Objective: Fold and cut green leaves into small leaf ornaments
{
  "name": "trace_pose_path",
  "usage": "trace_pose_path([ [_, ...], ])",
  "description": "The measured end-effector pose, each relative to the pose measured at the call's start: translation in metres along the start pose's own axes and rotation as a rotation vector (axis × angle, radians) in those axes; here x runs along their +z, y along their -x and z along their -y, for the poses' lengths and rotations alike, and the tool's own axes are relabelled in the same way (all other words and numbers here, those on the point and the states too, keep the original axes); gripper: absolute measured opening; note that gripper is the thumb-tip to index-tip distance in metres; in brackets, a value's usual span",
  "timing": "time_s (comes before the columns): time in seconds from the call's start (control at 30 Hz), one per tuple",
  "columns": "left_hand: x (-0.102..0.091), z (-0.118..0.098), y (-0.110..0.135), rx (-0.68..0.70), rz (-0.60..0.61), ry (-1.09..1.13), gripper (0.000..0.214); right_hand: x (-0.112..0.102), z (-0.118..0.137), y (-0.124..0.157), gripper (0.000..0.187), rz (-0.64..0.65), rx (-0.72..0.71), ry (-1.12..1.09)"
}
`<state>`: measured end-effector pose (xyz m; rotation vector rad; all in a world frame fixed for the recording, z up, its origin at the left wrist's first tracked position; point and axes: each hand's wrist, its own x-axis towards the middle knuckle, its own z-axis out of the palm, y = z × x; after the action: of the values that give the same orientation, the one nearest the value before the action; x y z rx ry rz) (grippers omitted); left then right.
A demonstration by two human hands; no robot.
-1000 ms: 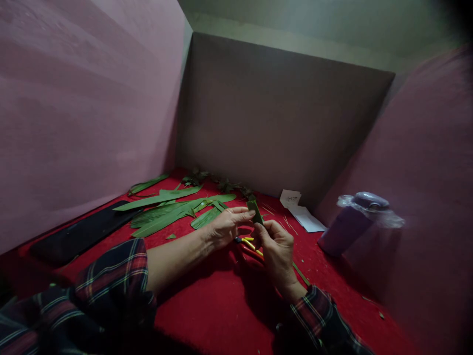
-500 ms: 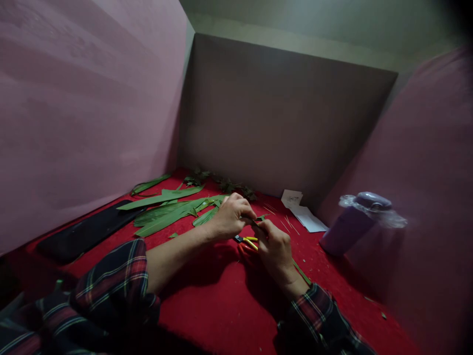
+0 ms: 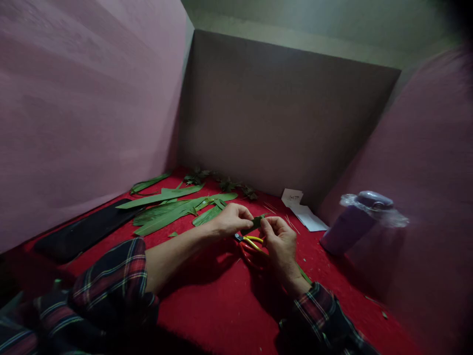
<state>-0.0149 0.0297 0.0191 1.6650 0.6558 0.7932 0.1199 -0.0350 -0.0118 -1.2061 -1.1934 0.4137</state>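
Note:
A short piece of green leaf (image 3: 253, 225) is stretched between my two hands, a little above the red cloth. My left hand (image 3: 232, 219) pinches its left end between thumb and fingers. At the other end, the fingertips of my right hand (image 3: 280, 241) are closed on the same piece. Just below it lie scissors (image 3: 254, 244) with yellow and red handles, partly behind my right hand. Long green leaves (image 3: 177, 214) are spread over the cloth to the left of my left hand. A green strip (image 3: 304, 274) shows beside my right wrist.
A dark flat case (image 3: 81, 231) lies at the left by the pink wall. Leafy sprigs (image 3: 225, 184) sit at the back. Thin sticks (image 3: 291, 224) and white papers (image 3: 307, 217) lie right of centre. A purple container (image 3: 347, 228) with clear plastic stands at the right.
My hands have moved slightly apart and turned, so the leaf piece between them now shows more. My right hand has shifted right, uncovering more of the scissors' handles.

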Motion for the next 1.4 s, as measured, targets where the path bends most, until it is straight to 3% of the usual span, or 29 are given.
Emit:
trace_pose_path([
  [0.37, 0.003, -0.002, 0.001, 0.046, -0.042, 0.111, 0.019, 0.002, 0.003, 0.003, 0.021, 0.038, -0.024, -0.014],
  [0.53, 0.004, -0.003, 0.002, 0.104, -0.042, 0.127, 0.016, 0.003, 0.002, 0.004, 0.017, 0.023, -0.109, 0.069],
  [0.63, 0.005, -0.006, 0.002, 0.137, -0.067, 0.098, 0.015, 0.0, 0.001, 0.005, 0.012, -0.006, -0.221, 0.181],
  [0.73, 0.004, -0.008, 0.003, 0.159, -0.257, 0.014, 0.022, -0.005, 0.002, 0.004, 0.011, -0.09, -0.444, 0.361],
  [0.8, 0.003, -0.009, 0.003, 0.085, -0.333, -0.008, 0.027, -0.009, 0.003, 0.003, 0.01, -0.146, -0.609, 0.489],
  [0.83, 0.003, -0.009, 0.004, 0.011, -0.293, 0.02, 0.034, -0.012, 0.004, 0.002, 0.011, -0.16, -0.677, 0.537],
  [0.93, 0.005, -0.01, 0.009, -0.23, -0.014, 0.252, 0.049, -0.016, 0.004, 0.0, 0.017, -0.131, -0.821, 0.615],
  [1.03, 0.007, -0.012, 0.012, -0.28, 0.065, 0.473, 0.037, -0.017, 0.003, 0.0, 0.021, -0.084, -0.909, 0.644],
  [1.17, 0.008, -0.014, 0.012, -0.213, -0.006, 0.487, 0.026, -0.014, 0.005, 0.001, 0.016, -0.084, -0.822, 0.563],
  [1.3, 0.005, -0.01, 0.007, -0.12, -0.086, 0.406, 0.031, -0.008, 0.007, 0.004, 0.021, -0.094, -0.492, 0.385],
  [1.4, 0.004, -0.005, 0.003, -0.061, -0.111, 0.351, 0.032, -0.004, 0.007, 0.007, 0.032, -0.012, -0.297, 0.288],
])
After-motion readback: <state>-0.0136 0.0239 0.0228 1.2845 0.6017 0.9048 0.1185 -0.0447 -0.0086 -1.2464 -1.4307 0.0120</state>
